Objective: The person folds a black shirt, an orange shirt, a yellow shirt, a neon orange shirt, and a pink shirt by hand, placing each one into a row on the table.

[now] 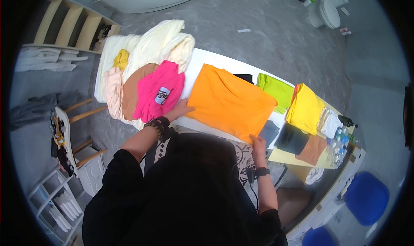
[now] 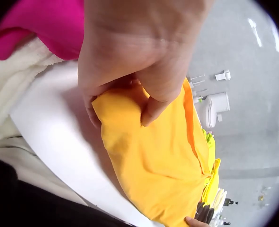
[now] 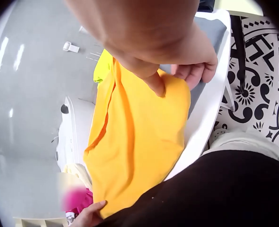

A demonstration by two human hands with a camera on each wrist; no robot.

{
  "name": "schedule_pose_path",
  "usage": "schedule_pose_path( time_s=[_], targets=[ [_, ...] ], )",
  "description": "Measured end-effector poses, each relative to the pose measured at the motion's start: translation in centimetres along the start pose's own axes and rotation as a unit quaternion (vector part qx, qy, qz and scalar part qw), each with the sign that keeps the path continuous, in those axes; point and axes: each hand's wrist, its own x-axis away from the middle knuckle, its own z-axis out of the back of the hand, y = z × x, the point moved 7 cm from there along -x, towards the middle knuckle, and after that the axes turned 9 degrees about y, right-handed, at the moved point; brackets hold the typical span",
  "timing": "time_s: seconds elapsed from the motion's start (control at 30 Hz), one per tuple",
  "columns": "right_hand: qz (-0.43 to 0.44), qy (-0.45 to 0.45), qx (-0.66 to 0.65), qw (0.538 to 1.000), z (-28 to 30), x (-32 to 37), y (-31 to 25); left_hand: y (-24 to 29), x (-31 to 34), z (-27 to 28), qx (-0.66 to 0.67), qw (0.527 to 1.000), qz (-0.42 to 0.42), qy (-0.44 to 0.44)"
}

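Note:
An orange cloth [image 1: 230,101], folded into a rough rectangle, lies over the white table [image 1: 198,60] in front of the person. The left hand [image 1: 180,109] pinches its near left corner; in the left wrist view the thumb of this hand [image 2: 134,61] is on top and the other fingers are partly hidden under the edge. At the near right corner the right hand [image 1: 258,145] grips the cloth, and the right wrist view shows this hand [image 3: 163,52] with a finger on top and others curled beneath the edge.
Pink [image 1: 164,90], brown [image 1: 134,88] and cream garments [image 1: 155,43] are heaped at the left. Folded green [image 1: 276,92], yellow [image 1: 305,109], dark [image 1: 292,139] and brown cloths [image 1: 311,150] lie right, beside plastic bottles [image 1: 336,149]. Blue stools [image 1: 367,198] stand at lower right.

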Motion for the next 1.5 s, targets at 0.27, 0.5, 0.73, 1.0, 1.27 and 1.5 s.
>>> schedule_pose_path(
  time_s=[0.27, 0.5, 0.73, 1.0, 1.27, 1.5],
  targets=[
    [-0.011, -0.089, -0.204, 0.975, -0.8, 2.7, -4.7, -2.6, -0.4, 0.0, 0.037, 0.999, 0.029, 0.011],
    [0.074, -0.095, -0.298, 0.947, -0.3, 5.5, -12.9, -2.3, -0.2, -0.8, 0.081, 0.993, 0.037, -0.074],
    [0.272, -0.059, 0.015, 0.961, -5.0, 10.0, -23.0, 2.0, 1.9, -1.2, 0.169, 0.976, 0.025, -0.133],
    [0.479, -0.338, 0.406, 0.701, -25.5, 20.7, -16.5, -3.4, 0.3, -1.3, 0.273, 0.949, 0.132, -0.085],
    [0.461, -0.364, 0.327, 0.741, -24.0, 17.1, -13.4, -0.7, 1.9, 1.1, 0.177, 0.981, 0.075, 0.040],
    [0.435, -0.303, 0.333, 0.779, -22.5, 12.6, -12.4, 6.0, 1.1, 1.6, -0.156, 0.891, -0.290, 0.312]
  ],
)
